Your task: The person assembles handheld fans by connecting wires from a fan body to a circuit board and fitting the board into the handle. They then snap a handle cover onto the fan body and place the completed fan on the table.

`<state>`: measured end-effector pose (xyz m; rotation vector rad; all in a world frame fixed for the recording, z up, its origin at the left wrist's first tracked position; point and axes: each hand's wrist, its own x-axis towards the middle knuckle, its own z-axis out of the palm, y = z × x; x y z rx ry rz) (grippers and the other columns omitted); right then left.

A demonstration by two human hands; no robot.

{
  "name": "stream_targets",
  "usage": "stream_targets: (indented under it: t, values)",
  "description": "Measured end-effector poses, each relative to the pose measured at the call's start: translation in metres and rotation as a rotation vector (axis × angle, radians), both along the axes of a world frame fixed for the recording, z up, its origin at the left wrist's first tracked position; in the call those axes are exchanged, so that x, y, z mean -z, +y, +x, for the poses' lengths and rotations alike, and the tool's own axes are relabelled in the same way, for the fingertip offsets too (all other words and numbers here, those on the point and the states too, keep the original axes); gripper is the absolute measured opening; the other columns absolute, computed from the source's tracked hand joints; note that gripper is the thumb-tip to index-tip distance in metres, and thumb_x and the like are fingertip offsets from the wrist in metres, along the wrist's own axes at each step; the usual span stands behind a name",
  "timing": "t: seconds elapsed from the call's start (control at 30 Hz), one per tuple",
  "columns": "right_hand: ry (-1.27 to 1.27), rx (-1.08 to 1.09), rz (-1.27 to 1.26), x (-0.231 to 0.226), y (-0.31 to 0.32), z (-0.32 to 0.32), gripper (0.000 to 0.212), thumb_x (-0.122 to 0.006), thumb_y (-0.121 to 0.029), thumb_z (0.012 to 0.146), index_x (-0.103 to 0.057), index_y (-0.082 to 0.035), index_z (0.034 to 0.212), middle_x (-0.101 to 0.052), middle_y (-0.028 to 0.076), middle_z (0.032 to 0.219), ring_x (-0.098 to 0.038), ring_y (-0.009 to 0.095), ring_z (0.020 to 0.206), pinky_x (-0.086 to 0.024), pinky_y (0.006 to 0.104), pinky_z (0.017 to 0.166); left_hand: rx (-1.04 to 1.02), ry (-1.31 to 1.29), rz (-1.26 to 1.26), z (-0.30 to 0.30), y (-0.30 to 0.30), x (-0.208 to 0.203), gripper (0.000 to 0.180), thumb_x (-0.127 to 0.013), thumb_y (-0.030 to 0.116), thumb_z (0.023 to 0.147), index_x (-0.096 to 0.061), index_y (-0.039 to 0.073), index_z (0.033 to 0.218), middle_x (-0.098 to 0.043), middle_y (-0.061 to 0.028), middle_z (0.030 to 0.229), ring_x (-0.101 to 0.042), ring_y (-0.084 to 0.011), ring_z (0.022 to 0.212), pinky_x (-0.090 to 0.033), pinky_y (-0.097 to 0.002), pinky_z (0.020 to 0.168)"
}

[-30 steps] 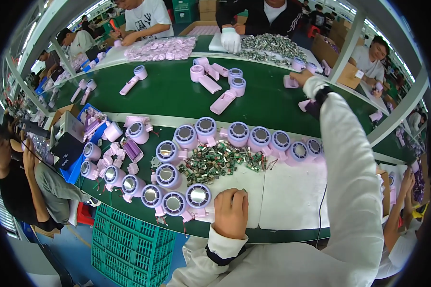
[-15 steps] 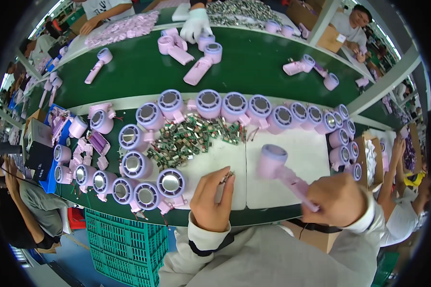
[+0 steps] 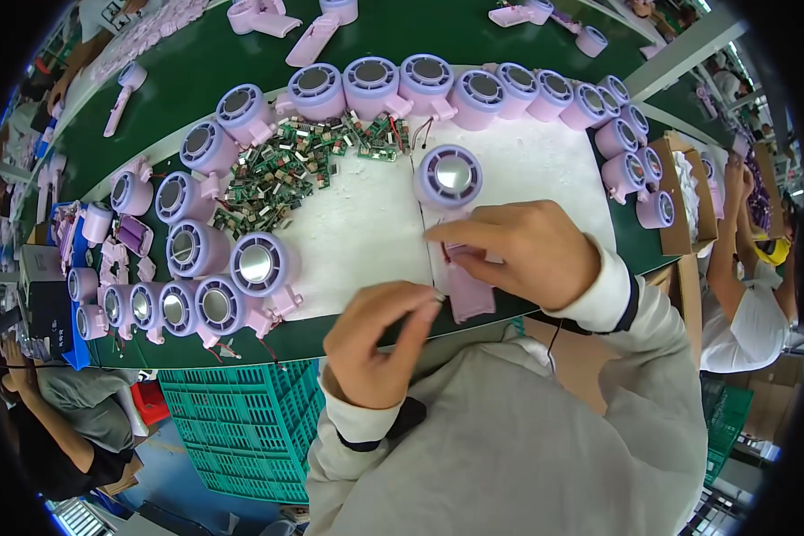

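Observation:
A pink and lilac handheld fan [image 3: 471,299] lies on the white mat, its round head pointing away from me and its handle toward me. My right hand [image 3: 531,259] is over the handle, with index finger and thumb closed on its upper part. Reddish wire shows beside the fingers. My left hand [image 3: 371,339] is just left of the handle's end, thumb and index finger pinched together. A small piece, seemingly a circuit board, shows only in part at their tips. A heap of green circuit boards [image 3: 281,170] sits on the mat's left part.
Several more fan heads [image 3: 371,85] curve round the mat's back and sides. Pink casing parts [image 3: 116,259] and a blue tray [image 3: 79,322] are at left. A cardboard box [image 3: 688,237] stands at right. Below the table edge is a green crate [image 3: 241,429]; coworkers sit at both sides.
The right hand has set the fan down on the mat, turned its head upward, and moved left onto its handle. The left hand has come nearer the table edge. My view has tilted downward.

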<state>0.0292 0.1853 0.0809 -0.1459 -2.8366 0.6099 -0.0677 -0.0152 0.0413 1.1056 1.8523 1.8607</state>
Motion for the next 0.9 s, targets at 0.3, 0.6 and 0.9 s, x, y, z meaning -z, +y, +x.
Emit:
stream_targets:
  t: [0.3, 0.6, 0.9]
  values:
    - [0.007, -0.397, 0.322, 0.008, 0.007, -0.013, 0.026, -0.073, -0.016, 0.082, -0.07, -0.015, 0.109, -0.062, 0.002, 0.081, -0.067, 0.019, 0.071, -0.054, 0.0342, 0.057, 0.221, 0.412, -0.106, 0.018, -0.003, 0.009, 0.026, -0.08, -0.005, 0.075, -0.076, 0.004, 0.1, -0.071, -0.0095, 0.094, -0.069, -0.0252, 0.085, -0.056, -0.034, 0.074]
    - [0.121, -0.112, 0.145, 0.017, -0.015, 0.011, 0.015, -0.072, -0.021, 0.087, -0.072, -0.012, 0.099, -0.065, 0.002, 0.081, -0.068, 0.02, 0.071, -0.054, 0.0321, 0.056, 0.316, 0.328, -0.068, 0.018, -0.007, 0.005, 0.025, -0.079, -0.004, 0.078, -0.075, 0.004, 0.102, -0.07, -0.0101, 0.096, -0.069, -0.0265, 0.082, -0.056, -0.0365, 0.071]
    - [0.172, -0.106, -0.016, 0.02, -0.008, 0.009, 0.016, -0.075, -0.015, 0.086, -0.074, -0.01, 0.102, -0.069, 0.005, 0.085, -0.069, 0.024, 0.071, -0.055, 0.0363, 0.06, -0.04, -0.285, -0.072, 0.015, 0.002, 0.006, 0.021, -0.071, -0.004, 0.092, -0.07, -0.004, 0.113, -0.073, -0.0116, 0.106, -0.073, -0.0191, 0.09, -0.056, -0.0285, 0.081]
